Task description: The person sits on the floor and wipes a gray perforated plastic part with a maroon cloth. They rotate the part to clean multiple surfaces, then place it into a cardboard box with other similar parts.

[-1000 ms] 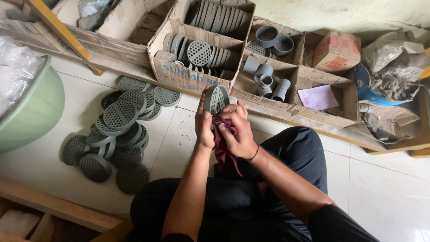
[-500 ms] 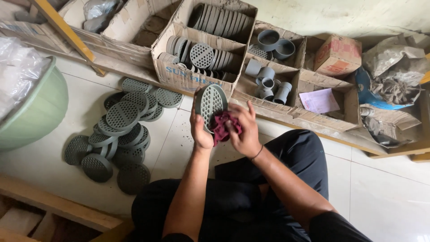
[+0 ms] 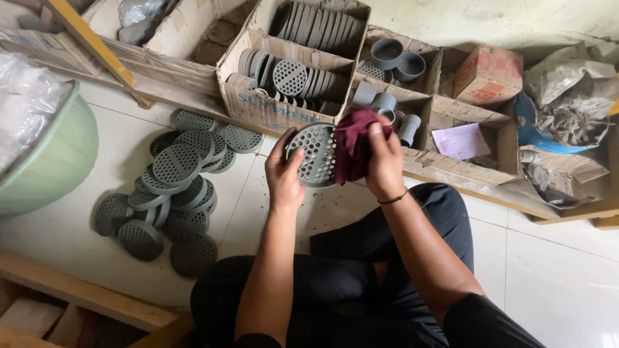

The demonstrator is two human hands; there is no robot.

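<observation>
My left hand (image 3: 284, 174) grips a round grey perforated disc (image 3: 313, 154) by its left edge and holds it up, face toward me. My right hand (image 3: 383, 161) presses a dark red cloth (image 3: 351, 145) against the disc's right side. Both hands hover above my crossed legs in black trousers, just in front of the row of cardboard boxes.
A pile of several grey perforated discs (image 3: 171, 190) lies on the white tiled floor to my left. Cardboard boxes (image 3: 258, 106) behind hold more discs and grey pipe fittings (image 3: 393, 55). A green basin (image 3: 51, 161) stands at far left, a wooden plank (image 3: 84, 293) at lower left.
Both hands have lifted the disc higher and turned it face-on. The red cloth has moved from below my palms onto the disc's right side.
</observation>
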